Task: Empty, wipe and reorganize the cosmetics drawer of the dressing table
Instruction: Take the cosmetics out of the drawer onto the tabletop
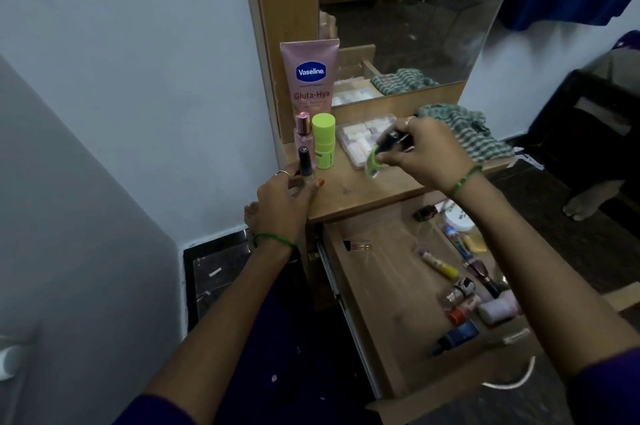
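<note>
The wooden drawer (388, 289) stands pulled open below the dressing table top (349, 189). Several small cosmetics (460, 300) lie along its right side, and one small vial (360, 246) near the back left. My left hand (280, 206) grips a black-capped bottle (305, 164) standing upright at the table top's left edge. My right hand (426, 154) holds a dark tube with a green cap (384, 150) just above the table top. Behind stand a pink Vaseline tube (310, 78), a pink perfume bottle (303, 137) and a green stick (323, 142).
A clear plastic box (360, 137) of pale items and a green checked cloth (464, 130) lie on the table top under the mirror (408, 8). A white wall is on the left, dark furniture and a blue curtain on the right. A person's foot (578, 206) shows at the right.
</note>
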